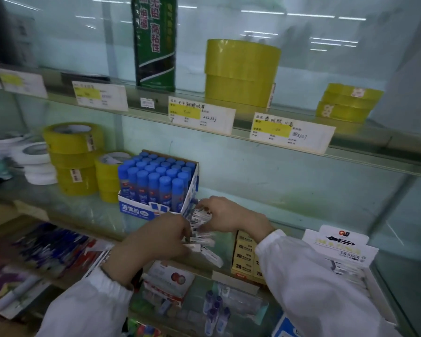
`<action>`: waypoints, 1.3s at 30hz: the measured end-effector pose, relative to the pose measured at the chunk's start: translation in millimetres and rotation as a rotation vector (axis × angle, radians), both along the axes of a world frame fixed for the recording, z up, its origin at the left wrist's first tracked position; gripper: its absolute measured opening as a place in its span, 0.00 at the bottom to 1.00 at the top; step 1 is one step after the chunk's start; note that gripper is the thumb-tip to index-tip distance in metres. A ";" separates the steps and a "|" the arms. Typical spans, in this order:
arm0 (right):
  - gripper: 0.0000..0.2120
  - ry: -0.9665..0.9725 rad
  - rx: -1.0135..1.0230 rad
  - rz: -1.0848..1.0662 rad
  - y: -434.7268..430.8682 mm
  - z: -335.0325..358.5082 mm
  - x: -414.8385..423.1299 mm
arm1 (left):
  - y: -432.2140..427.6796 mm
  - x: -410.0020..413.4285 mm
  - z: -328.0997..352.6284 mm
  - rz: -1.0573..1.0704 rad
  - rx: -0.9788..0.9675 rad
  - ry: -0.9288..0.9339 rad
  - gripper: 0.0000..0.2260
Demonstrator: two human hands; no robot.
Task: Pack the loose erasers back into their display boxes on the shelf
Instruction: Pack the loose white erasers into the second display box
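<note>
Several loose white erasers point(203, 233) in printed sleeves lie in a heap on the glass shelf point(301, 203), right of the glue box. My left hand point(156, 239) curls over the heap's near side, fingers closed on a few erasers. On the far side my right hand point(225, 215) presses down, its fingertips on the top erasers. A white display box marked ERASER point(345, 254) stands open at the shelf's right front, my right sleeve hiding part of it. A yellow box of 2B erasers point(243, 256) sits between it and the heap.
A box of blue-capped glue bottles point(156, 186) stands just left of the heap. Yellow tape rolls point(73, 159) and white tape rolls point(34, 161) fill the shelf's left. More yellow tape point(241, 71) stands on the shelf above, with price labels point(289, 135) on its edge. Stationery crowds the lower shelves.
</note>
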State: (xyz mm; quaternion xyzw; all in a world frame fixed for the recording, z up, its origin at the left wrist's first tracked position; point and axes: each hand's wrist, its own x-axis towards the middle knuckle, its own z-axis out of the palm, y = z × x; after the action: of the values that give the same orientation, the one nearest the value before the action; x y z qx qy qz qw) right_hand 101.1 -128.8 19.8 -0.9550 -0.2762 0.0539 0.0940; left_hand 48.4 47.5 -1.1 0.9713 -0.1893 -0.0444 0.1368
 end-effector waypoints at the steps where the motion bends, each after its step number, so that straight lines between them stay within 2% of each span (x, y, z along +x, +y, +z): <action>1: 0.27 -0.014 -0.001 -0.022 1.4 -1.6 1.8 | -2.4 1.3 0.3 -0.004 0.024 0.000 0.14; 10: 0.18 0.001 0.016 -0.002 6.8 -4.5 11.3 | -10.3 7.5 -2.1 0.001 0.108 -0.071 0.21; 15: 0.14 -0.003 0.098 -0.030 0.4 -9.9 13.8 | -4.7 8.6 3.8 -0.054 0.056 -0.105 0.20; 17: 0.16 0.104 0.303 -0.144 -8.1 -5.1 14.7 | -2.2 7.4 7.9 -0.068 0.050 -0.129 0.21; 18: 0.17 0.204 0.477 -0.215 -12.3 -0.5 12.8 | -1.8 7.0 9.9 -0.074 0.043 -0.140 0.21; 22: 0.18 0.821 1.314 -0.484 -29.3 12.4 8.7 | -4.2 6.4 12.6 -0.079 0.117 -0.081 0.19; 24: 0.15 1.019 1.485 -0.531 -34.7 14.6 8.2 | -7.1 6.6 9.6 -0.067 0.153 -0.016 0.17; 25: 0.11 1.028 1.447 -0.511 -34.5 14.6 6.1 | -8.3 6.8 8.2 -0.052 0.151 -0.002 0.15; 26: 0.06 0.942 1.319 -0.468 -33.8 14.5 3.5 | -9.7 7.2 7.6 -0.037 0.150 -0.002 0.15; 27: 0.02 0.778 1.128 -0.413 -32.2 13.5 0.5 | -11.2 7.7 6.9 -0.022 0.153 -0.011 0.14; 28: 0.03 0.584 0.907 -0.346 -30.1 12.6 -2.7 | -12.3 7.7 6.3 -0.011 0.152 -0.029 0.15; 30: 0.10 0.250 0.460 -0.197 -25.1 8.0 -2.7 | -12.1 8.5 3.7 -0.001 0.114 -0.061 0.18; 32: 0.16 0.117 0.151 -0.099 -19.9 3.3 -2.3 | -8.3 6.8 4.9 0.010 0.047 -0.072 0.20; 34: 0.20 0.143 0.083 -0.075 -16.7 0.8 -4.8 | -2.7 5.7 8.0 0.035 -0.026 -0.127 0.18; 36: 0.19 0.170 0.110 -0.065 -13.9 0.6 -7.4 | 3.2 4.4 10.9 0.102 -0.151 -0.207 0.15; 39: 0.21 0.128 0.069 -0.072 -6.7 1.5 -12.1 | 5.6 0.4 12.1 0.240 -0.562 -0.198 0.07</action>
State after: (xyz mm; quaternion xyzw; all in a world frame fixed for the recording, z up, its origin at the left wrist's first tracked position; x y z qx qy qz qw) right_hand 88.9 -135.5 21.3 -0.9551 -0.2369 0.1022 0.1460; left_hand 48.8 53.1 11.0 0.9105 -0.0909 0.1208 0.3850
